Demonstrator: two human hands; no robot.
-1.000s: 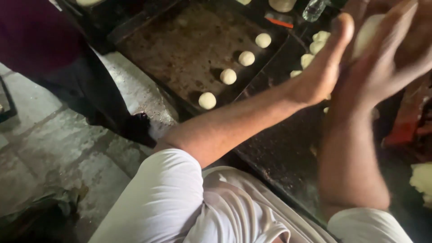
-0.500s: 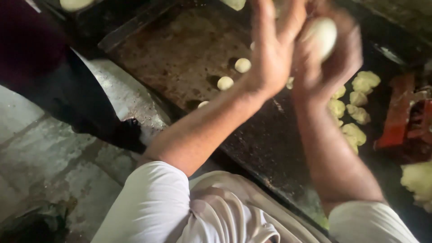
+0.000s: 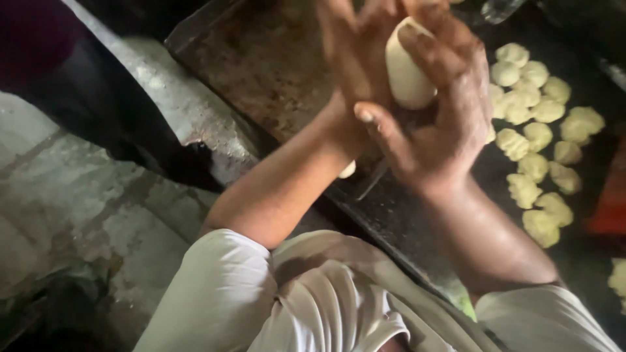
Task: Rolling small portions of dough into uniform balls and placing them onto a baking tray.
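A smooth pale dough ball [image 3: 405,72] sits pressed between my two palms above the dark worktop. My left hand [image 3: 355,52] covers its left side with fingers pointing up. My right hand [image 3: 440,111] cups it from the right, thumb stretched underneath. Under my hands lies a dark, floured metal tray [image 3: 261,65]; one small dough ball [image 3: 348,171] peeks out beneath my left wrist. Several rough dough lumps [image 3: 531,137] lie scattered on the dark surface to the right of my right hand.
A grey stone ledge [image 3: 176,117] runs along the tray's left edge, with a concrete floor [image 3: 78,202] below. A person in dark clothing [image 3: 59,72] stands at upper left. Something red [image 3: 610,202] sits at the right edge.
The view has moved in closer. My hands have closed tighter around the dough ball and now hide most of the tray's shaped balls; the rough lumps lie further right.
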